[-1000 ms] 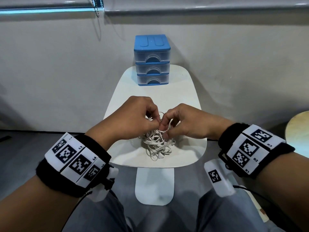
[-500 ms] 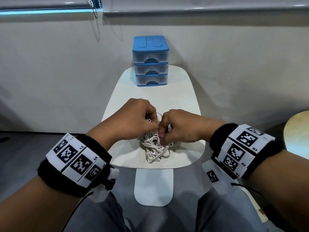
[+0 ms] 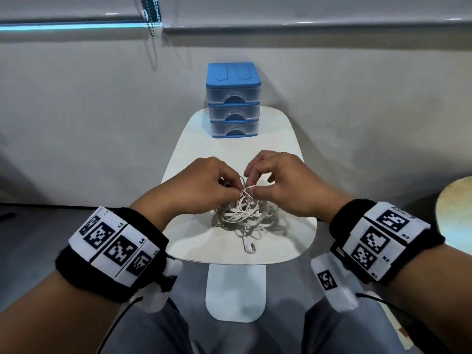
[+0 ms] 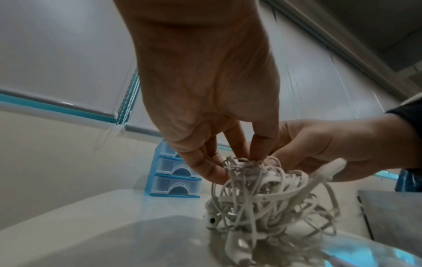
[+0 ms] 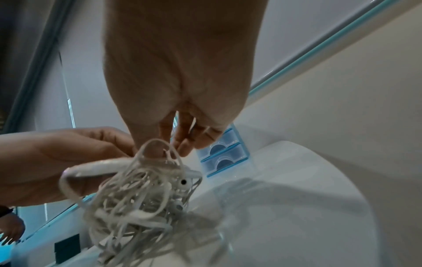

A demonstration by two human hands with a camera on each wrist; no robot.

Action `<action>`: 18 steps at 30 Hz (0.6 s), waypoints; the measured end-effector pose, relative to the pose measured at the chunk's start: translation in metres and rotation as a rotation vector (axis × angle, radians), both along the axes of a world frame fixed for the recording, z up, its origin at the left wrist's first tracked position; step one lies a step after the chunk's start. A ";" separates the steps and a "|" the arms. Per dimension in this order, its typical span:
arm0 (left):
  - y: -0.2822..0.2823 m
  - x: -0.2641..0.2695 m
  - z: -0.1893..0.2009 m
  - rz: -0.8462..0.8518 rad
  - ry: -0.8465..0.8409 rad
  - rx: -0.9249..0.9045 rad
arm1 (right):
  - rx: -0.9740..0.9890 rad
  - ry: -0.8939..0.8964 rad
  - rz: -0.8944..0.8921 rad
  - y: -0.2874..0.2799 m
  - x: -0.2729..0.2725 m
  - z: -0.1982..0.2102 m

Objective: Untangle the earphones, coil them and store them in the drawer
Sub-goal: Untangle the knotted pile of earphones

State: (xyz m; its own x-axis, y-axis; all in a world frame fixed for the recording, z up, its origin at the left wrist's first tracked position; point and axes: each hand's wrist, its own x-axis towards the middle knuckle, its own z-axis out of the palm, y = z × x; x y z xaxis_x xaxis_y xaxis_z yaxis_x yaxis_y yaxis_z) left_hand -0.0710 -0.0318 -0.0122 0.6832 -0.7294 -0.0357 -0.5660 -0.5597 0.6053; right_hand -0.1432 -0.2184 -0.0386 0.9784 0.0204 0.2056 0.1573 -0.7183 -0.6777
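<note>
3-drawer blue organizer (image 3: 233, 100) sitting shut at 12 o'clock on white table (image 3: 286, 246); l hand (image 3: 201, 185) & r hand (image 3: 278, 182) both pinching tangled white earphones (image 3: 246, 218).

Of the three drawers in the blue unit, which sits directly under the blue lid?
The top drawer sits directly under the blue lid. The middle drawer and bottom drawer are stacked beneath it. All three look closed.

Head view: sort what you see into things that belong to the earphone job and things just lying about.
Belongs to the job:
- tangled earphones, on the white table
- left hand and right hand, both pinching the cable
- blue drawer unit, all three drawers closed

Just there:
- blind's bead chain
- round wooden table at the right edge
</note>
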 end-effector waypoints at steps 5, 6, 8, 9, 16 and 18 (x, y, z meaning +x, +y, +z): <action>0.001 0.003 0.003 0.036 0.149 -0.077 | 0.020 -0.015 0.003 0.002 -0.001 0.006; 0.001 0.003 0.003 0.033 0.180 -0.099 | 0.009 -0.005 -0.007 0.002 0.000 0.006; 0.001 0.003 0.001 0.023 0.208 -0.128 | 0.001 0.019 -0.028 0.003 0.002 0.005; 0.000 0.003 0.000 0.023 0.202 -0.135 | -0.005 0.026 -0.036 0.004 0.002 0.005; -0.003 0.007 -0.006 0.061 0.045 -0.140 | 0.096 0.131 0.012 -0.001 0.002 0.009; -0.002 0.006 -0.005 0.047 -0.002 -0.110 | 0.214 0.225 0.010 -0.005 0.001 0.012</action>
